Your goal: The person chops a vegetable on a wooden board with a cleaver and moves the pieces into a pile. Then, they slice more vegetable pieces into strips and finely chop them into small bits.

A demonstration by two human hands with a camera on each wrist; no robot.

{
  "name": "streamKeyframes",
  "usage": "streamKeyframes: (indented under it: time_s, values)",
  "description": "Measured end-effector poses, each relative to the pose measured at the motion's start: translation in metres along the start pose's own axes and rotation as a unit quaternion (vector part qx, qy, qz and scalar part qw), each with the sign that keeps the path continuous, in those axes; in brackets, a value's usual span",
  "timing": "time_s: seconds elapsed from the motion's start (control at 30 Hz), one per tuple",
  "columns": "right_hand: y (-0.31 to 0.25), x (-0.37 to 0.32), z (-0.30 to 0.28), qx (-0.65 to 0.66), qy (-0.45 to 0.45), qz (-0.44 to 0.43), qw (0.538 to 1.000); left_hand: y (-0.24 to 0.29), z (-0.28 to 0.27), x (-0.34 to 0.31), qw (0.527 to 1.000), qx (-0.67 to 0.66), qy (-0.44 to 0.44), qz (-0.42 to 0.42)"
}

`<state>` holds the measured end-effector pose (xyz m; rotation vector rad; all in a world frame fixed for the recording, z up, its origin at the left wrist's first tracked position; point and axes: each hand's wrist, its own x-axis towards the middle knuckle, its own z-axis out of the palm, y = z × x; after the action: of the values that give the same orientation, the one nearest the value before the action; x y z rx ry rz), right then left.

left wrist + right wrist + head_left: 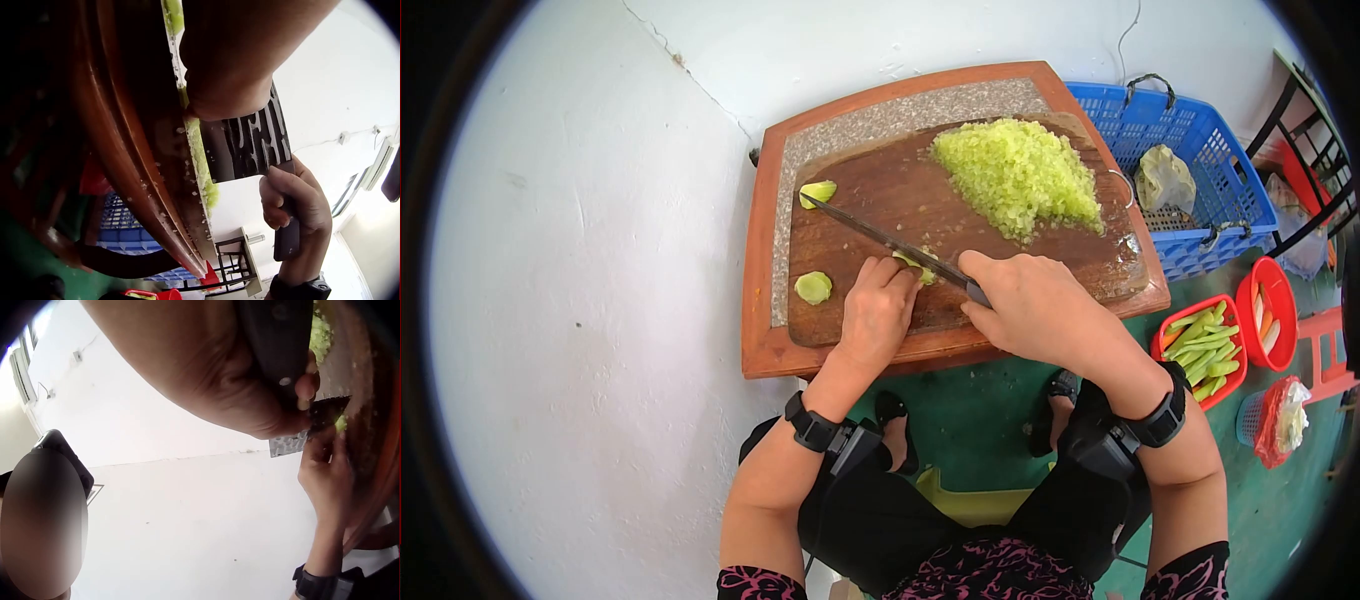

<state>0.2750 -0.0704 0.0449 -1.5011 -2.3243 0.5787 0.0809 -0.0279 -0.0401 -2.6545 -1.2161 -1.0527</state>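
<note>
The knife is held by its handle in the right hand, with the fingers wrapped tight. A small green bit is pinched by the bent fingers of the left hand, right beside the blade. That bit is on the board, toward the near edge. Both wrists are held past the board's near edge.

A big green pile is heaped on the far right part of the board. An end chunk is set at the board's left edge, with the blade's tip over it; whether they touch cannot be told. A round chunk is set lower on that edge. Bare wood is seen between the chunks, and also between the blade and the pile.

The board is laid on the tabletop, with a stone strip left at its far and left sides. Right of the board, a blue basket is seen, and nearer, a red tub of green sticks.
</note>
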Motion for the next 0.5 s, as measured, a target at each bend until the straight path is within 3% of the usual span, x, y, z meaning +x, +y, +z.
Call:
streamKeyframes:
  time_s: [0.23, 0.33, 0.5]
  values:
    - [0.002, 0.005, 0.010, 0.006, -0.019, 0.000, 1.000, 0.000, 0.000, 0.000, 1.000, 0.004, -0.006, -0.002]
    - [0.009, 0.015, 0.024, -0.003, 0.011, -0.031, 0.999, 0.000, 0.001, 0.001, 1.000, -0.003, -0.005, -0.005]
    - [0.013, 0.020, 0.016, 0.036, -0.008, 0.008, 0.999, 0.001, 0.001, -0.002, 1.000, -0.016, 0.004, -0.008]
